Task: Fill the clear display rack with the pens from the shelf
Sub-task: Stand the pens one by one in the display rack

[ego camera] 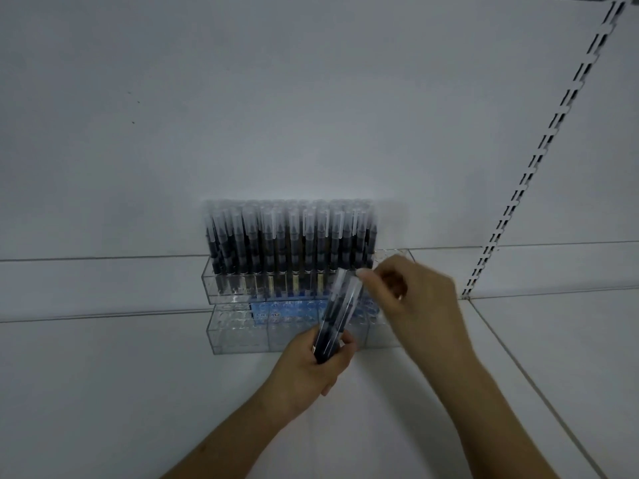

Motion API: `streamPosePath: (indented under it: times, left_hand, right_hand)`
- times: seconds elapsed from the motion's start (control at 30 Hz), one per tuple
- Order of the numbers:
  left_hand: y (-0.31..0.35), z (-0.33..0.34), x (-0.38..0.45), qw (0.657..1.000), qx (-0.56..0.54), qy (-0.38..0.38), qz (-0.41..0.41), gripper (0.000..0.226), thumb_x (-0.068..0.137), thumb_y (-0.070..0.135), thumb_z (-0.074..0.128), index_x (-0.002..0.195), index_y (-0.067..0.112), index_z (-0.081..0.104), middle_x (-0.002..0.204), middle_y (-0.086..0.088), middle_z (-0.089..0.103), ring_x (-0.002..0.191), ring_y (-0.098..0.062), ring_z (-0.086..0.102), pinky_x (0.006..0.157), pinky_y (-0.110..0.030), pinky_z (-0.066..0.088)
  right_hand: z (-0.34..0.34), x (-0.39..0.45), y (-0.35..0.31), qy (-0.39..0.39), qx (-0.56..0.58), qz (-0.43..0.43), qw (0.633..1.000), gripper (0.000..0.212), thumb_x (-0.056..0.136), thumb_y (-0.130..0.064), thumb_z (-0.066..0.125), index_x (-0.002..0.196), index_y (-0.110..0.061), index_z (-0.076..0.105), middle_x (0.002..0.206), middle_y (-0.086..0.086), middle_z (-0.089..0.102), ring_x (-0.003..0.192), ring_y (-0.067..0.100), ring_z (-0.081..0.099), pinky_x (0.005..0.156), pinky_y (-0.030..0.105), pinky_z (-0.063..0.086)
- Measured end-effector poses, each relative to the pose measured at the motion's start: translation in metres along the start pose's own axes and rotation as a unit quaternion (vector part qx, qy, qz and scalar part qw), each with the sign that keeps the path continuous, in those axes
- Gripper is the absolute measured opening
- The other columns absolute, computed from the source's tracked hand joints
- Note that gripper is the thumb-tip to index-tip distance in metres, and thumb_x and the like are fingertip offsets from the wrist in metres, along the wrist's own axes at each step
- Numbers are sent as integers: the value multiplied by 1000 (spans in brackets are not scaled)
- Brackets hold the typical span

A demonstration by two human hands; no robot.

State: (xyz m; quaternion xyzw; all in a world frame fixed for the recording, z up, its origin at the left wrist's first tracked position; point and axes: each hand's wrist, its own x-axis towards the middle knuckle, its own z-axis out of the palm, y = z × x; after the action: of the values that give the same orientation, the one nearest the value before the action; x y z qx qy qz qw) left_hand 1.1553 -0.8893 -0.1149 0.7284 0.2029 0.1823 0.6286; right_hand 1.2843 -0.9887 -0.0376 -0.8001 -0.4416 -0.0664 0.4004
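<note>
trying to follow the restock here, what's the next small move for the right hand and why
Probably draw one pen out of the bundle of pens the left hand grips; the right hand already pinches a cap tip, and the clear display rack has its front tier's holes unfilled.

Clear tiered rack (238,335) on the shelf, back tier packed with upright black capped pens (290,236)
</note>
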Motion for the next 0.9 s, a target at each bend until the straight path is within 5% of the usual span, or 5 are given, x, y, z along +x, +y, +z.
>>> streamPosePath:
  times: [0.13,0.23,0.37,0.6,0.9]
  left_hand:
    - [-1,1,1,1000,13,5,12,21,89,13,67,73,19,56,53,7,51,45,-10,45,43,-24,40]
    - [-1,3,1,1000,16,11,7,21,87,16,71,72,21,56,53,7,53,45,-10,46,43,-23,39]
    - [-1,2,0,1000,5,11,9,25,87,33,63,87,8,60,52,7,49,45,-6,44,48,-22,40]
    - [-5,-1,1,999,-32,16,15,41,89,45,49,94,8,64,52,4,46,46,-9,40,47,-21,37]
    - [-6,-1,2,999,-44,-1,32,41,94,46,40,98,12,63,55,-3,44,47,-14,35,47,-26,34]
  right_hand:
    - [22,-26,-5,-11,77,28,997,42,77,-68,50,81,-28,58,64,-13,60,73,-1,59,59,10,44]
    - [28,-27,2,12,78,23,997,21,84,-46,68,82,-28,59,67,-15,62,73,-2,61,61,6,44]
    - [19,-26,8,36,178,81,980,13,89,-30,69,78,-23,66,70,-8,70,65,4,66,60,13,47]
    - [-32,14,10,220,278,70,933,8,97,-19,59,92,-15,63,84,-2,74,78,11,74,65,27,58]
    - [-42,67,13,133,195,13,972,8,98,-12,56,95,-9,63,87,-1,73,78,6,72,74,24,60]
